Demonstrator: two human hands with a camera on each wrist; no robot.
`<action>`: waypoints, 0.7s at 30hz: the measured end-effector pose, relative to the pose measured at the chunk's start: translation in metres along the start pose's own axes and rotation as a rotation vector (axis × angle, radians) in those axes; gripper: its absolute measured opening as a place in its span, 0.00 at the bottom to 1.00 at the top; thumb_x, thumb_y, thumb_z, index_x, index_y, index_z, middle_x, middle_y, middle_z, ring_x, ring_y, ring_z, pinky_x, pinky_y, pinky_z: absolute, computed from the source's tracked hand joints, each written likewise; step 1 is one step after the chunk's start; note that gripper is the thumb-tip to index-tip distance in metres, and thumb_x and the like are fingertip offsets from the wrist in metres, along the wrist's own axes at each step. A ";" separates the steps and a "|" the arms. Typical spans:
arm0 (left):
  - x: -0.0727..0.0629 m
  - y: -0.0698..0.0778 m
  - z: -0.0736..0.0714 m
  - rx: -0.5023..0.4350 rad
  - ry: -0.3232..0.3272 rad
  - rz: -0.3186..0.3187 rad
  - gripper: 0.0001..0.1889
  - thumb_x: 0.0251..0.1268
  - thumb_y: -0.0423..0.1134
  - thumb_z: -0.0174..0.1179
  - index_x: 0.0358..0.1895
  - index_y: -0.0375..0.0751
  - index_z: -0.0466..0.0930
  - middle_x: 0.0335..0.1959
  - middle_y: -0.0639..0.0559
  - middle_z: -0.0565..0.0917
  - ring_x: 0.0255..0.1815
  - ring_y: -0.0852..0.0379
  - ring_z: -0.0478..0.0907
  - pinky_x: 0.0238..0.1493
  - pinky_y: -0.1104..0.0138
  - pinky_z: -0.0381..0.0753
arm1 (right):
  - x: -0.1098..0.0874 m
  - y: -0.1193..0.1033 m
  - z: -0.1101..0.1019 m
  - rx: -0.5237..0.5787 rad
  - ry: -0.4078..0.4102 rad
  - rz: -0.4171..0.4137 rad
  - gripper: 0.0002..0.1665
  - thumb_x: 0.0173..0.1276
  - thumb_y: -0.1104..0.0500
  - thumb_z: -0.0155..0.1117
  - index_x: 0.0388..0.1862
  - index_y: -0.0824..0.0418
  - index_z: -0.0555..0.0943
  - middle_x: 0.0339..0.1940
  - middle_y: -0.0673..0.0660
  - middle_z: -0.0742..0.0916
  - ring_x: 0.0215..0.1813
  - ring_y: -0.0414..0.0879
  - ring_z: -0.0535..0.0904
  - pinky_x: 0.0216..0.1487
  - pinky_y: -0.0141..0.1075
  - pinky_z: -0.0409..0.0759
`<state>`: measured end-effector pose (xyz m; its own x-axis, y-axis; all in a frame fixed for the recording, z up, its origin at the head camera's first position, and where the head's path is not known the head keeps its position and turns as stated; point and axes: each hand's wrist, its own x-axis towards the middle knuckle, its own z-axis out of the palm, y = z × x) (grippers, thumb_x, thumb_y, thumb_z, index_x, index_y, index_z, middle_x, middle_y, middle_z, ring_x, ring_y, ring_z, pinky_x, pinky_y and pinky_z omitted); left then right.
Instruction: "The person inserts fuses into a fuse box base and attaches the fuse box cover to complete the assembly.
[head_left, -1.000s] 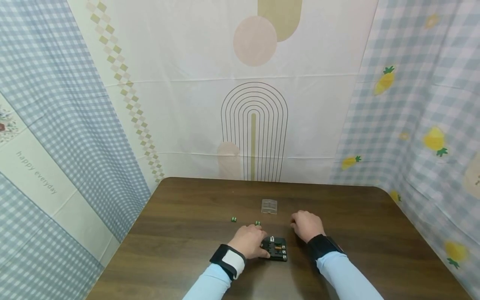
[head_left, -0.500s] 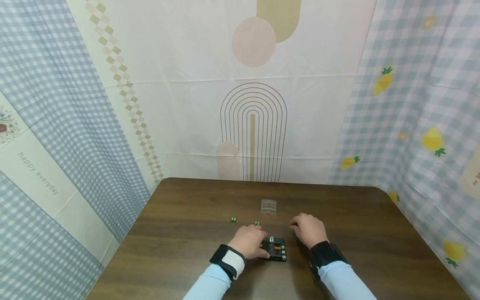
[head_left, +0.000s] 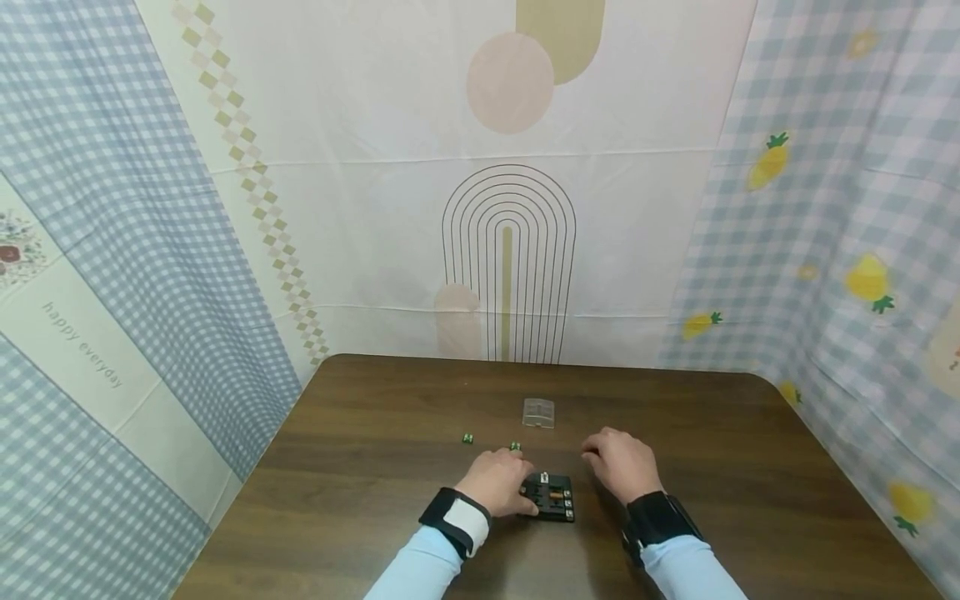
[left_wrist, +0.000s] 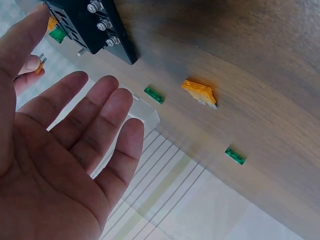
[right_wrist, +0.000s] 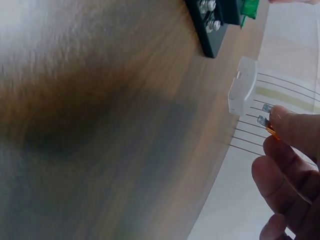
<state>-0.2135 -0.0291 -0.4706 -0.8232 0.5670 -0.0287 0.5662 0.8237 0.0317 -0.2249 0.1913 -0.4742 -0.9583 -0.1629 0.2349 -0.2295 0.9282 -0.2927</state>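
Note:
The black fuse block lies on the table with silver screw terminals along its side. It holds a green blade fuse and an orange one. My left hand is at the block's left side, its thumb against the block and its other fingers extended loosely. Between thumb and index finger my right hand pinches an orange blade fuse, its two metal prongs sticking out. That hand is to the right of the block, apart from it. Another orange blade fuse lies loose on the table, hidden by my left hand in the head view.
Two green blade fuses, one further left and one just beyond my left fingers, lie on the brown table. Behind the block sits a clear plastic cover. Printed cloth hangs around the table's back and sides.
My right hand has shifted slightly to the right and toward me, its wrist turning a little. The left hand and the fuse block have stayed in place.

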 end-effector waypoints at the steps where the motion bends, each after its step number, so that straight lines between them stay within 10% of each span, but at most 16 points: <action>1: 0.000 0.000 0.000 -0.001 -0.001 0.000 0.28 0.49 0.61 0.73 0.53 0.52 0.85 0.43 0.56 0.84 0.43 0.57 0.80 0.45 0.62 0.79 | -0.001 0.000 0.000 0.002 0.000 0.000 0.03 0.60 0.60 0.75 0.34 0.56 0.89 0.32 0.52 0.85 0.33 0.47 0.81 0.37 0.46 0.82; 21: -0.001 0.005 -0.002 0.006 -0.014 0.003 0.30 0.50 0.61 0.73 0.55 0.51 0.84 0.45 0.55 0.84 0.44 0.57 0.80 0.47 0.62 0.80 | -0.014 -0.016 -0.013 0.002 0.010 -0.037 0.04 0.60 0.59 0.75 0.35 0.55 0.89 0.31 0.50 0.85 0.31 0.44 0.80 0.36 0.43 0.81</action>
<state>-0.2101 -0.0258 -0.4688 -0.8207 0.5698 -0.0428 0.5693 0.8218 0.0255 -0.2054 0.1830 -0.4611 -0.9474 -0.1933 0.2551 -0.2648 0.9210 -0.2856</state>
